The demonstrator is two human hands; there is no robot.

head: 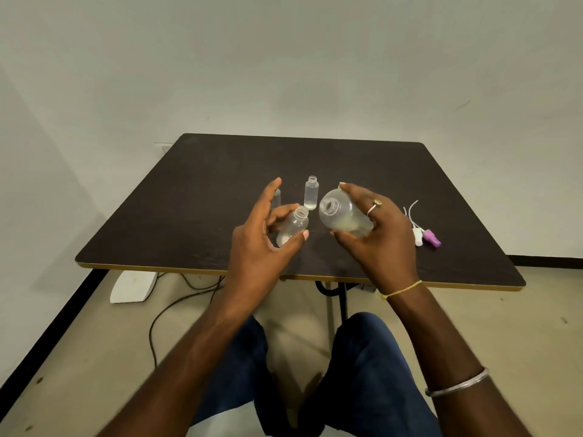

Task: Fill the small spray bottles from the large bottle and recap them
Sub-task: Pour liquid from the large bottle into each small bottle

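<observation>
My right hand (378,234) grips the large clear bottle (339,216), tilted on its side with its open mouth pointing left; a little liquid lies in its lower side. My left hand (262,234) holds a small uncapped bottle (295,225) between thumb and fingers, its mouth tilted up toward the large bottle's mouth, a short gap between them. A second small open bottle (311,193) stands upright on the dark table (189,197) behind them, with some liquid at its bottom. A third small bottle (277,198) is mostly hidden behind my left fingers.
Spray caps with white dip tubes, white ones (417,236) and a purple one (431,238), lie on the table right of my right hand. Below the table's near edge are my knees, a black table leg, cables and a white object (134,287) on the floor.
</observation>
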